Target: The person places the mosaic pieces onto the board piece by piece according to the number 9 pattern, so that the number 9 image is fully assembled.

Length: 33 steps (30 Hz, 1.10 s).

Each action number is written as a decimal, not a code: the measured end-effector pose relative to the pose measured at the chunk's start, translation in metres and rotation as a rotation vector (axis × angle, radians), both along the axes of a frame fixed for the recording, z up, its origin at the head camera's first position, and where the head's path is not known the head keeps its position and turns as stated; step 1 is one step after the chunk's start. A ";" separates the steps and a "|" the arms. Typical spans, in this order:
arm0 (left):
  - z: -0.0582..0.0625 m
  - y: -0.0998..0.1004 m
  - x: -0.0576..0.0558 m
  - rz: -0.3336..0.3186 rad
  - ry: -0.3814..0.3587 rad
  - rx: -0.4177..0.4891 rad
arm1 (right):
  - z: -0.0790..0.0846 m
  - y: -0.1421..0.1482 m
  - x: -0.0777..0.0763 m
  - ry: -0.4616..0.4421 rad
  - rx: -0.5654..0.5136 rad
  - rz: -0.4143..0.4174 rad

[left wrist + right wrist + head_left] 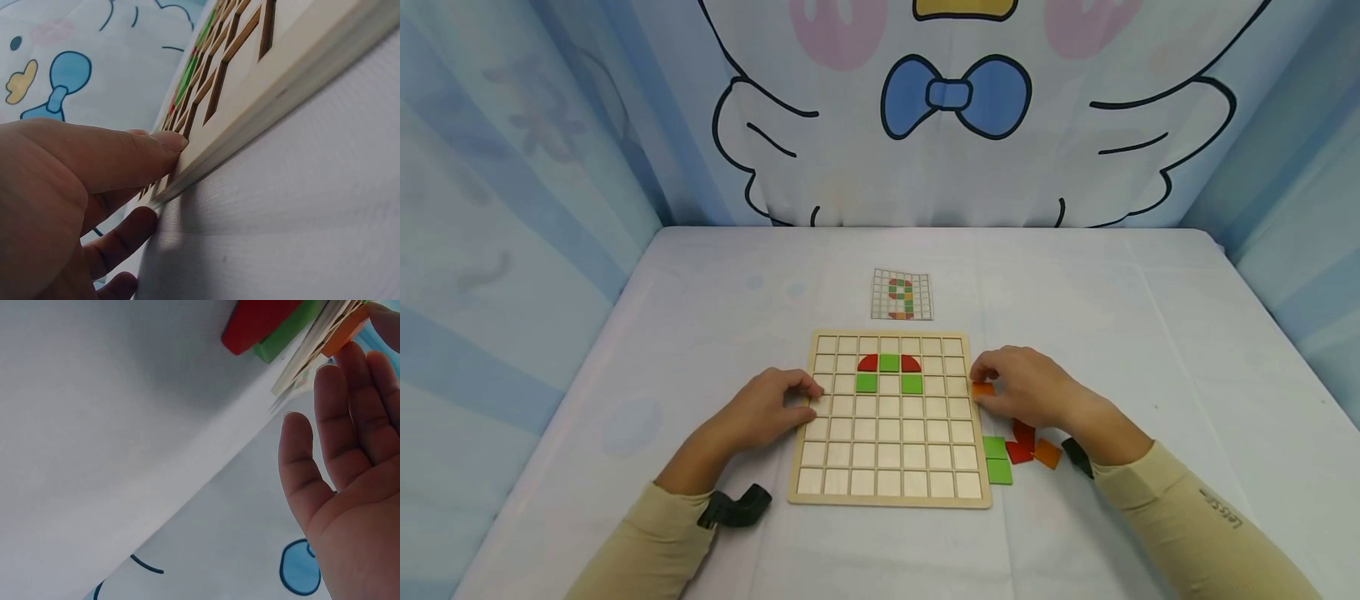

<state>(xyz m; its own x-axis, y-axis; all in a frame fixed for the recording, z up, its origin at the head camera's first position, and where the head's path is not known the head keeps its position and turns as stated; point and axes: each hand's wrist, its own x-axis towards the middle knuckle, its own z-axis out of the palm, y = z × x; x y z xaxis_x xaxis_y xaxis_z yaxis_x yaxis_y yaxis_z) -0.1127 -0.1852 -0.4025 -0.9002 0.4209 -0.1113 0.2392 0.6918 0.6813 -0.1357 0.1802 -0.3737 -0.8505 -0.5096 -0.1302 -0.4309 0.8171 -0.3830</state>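
Note:
A wooden grid board (887, 501) lies on the table. In its upper rows sit red quarter-round tiles (868, 363) at either side of a green square tile (889, 362), with two more green squares (866, 382) one row below. My left hand (767, 408) rests at the board's left edge; in the left wrist view its thumb (164, 141) lies on the wooden rim. By the right edge, my right hand (1033, 387) pinches an orange square tile (982, 389) between thumb and fingers. The right wrist view shows that orange tile (342, 334) beside the board's edge.
Loose green tiles (999, 472), red tiles (1019, 452) and an orange tile (1047, 454) lie right of the board, below my right hand. Behind the board is a small pattern card (880, 310) showing a coloured figure on a grid. A printed curtain (955, 183) hangs behind the table.

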 end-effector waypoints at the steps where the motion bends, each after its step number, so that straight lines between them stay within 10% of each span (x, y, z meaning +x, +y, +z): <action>1: 0.000 0.000 0.000 -0.001 0.001 0.001 | 0.001 -0.001 0.000 0.000 -0.005 0.005; 33: -0.002 -0.001 0.000 -0.003 0.005 0.005 | 0.006 -0.058 -0.003 0.036 -0.014 0.149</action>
<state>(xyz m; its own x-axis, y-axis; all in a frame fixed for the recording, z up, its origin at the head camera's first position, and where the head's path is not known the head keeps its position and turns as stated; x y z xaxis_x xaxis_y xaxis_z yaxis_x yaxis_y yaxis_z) -0.1126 -0.1860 -0.4049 -0.8995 0.4240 -0.1049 0.2446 0.6879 0.6834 -0.1386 0.1227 -0.3677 -0.7691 -0.6324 -0.0925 -0.5612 0.7375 -0.3758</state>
